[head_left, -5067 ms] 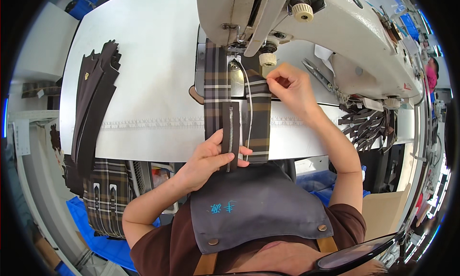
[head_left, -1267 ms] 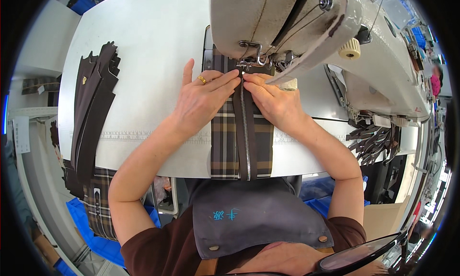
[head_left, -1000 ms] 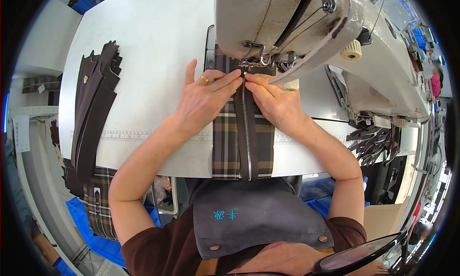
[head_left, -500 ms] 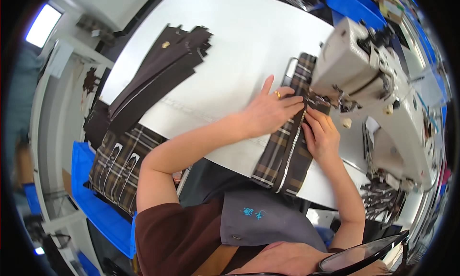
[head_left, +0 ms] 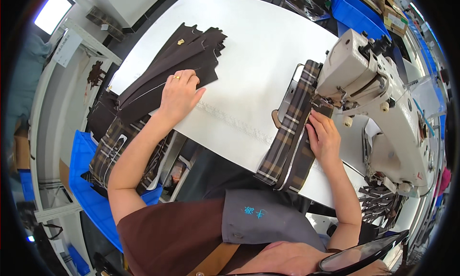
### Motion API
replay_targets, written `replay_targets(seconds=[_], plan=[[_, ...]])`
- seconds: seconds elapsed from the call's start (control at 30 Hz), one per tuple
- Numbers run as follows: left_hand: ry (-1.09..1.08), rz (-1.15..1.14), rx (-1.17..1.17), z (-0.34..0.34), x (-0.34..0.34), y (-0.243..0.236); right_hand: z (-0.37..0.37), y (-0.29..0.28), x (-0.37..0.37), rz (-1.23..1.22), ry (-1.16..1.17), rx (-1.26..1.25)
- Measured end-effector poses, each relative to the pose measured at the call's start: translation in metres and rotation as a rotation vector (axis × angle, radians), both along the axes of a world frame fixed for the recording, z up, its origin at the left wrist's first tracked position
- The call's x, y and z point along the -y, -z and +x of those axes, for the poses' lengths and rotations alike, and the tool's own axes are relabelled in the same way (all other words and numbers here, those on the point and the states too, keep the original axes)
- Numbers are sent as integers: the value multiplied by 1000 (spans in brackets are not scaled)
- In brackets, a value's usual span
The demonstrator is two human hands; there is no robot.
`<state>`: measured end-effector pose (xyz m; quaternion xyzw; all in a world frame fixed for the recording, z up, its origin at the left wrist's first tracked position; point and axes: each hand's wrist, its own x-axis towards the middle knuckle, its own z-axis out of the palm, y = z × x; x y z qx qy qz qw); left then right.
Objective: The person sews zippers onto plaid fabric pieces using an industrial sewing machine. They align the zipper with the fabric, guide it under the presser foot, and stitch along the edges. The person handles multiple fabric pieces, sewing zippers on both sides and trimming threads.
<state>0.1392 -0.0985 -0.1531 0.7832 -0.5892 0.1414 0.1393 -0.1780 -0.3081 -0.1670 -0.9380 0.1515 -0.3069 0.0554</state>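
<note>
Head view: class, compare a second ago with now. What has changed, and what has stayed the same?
The left hand has let go of the plaid fabric and moved left, its fingers now over the dark fabric strips. The view has swung left too. The right hand stays beside the zipper, near the sewing machine.

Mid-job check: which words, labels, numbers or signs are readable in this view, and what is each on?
Apron: two light-blue characters, large and clear, but not copied out here.
White table: printed ruler scale, numbers too small to read.
Paper sheet at left: dark characters, too blurred to read reliably.
Cardboard box: pale label, too small to read.
</note>
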Motion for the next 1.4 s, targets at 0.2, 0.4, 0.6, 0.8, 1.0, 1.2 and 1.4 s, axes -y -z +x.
replay_targets(seconds=[0.2,0.4,0.6,0.8,1.0,1.2,1.4], plan=[[216,88,-40,-78,-26,-3,-3,5,3,-11,27,15],[450,378,58,-125,-43,-29,-2,9,6,-28,9,57],[614,627,380,-81,-39,-24,-3,11,7,-25,13,68],[737,470,83,-67,-27,1,-8,6,6,-49,83,-44],[731,172,-114,-80,-12,9,-6,10,6,-9,70,-38],[657,178,-241,-85,0,1,-5,10,5,-27,59,-51],[683,-53,-290,-113,62,-23,-7,8,3,-53,98,-100]])
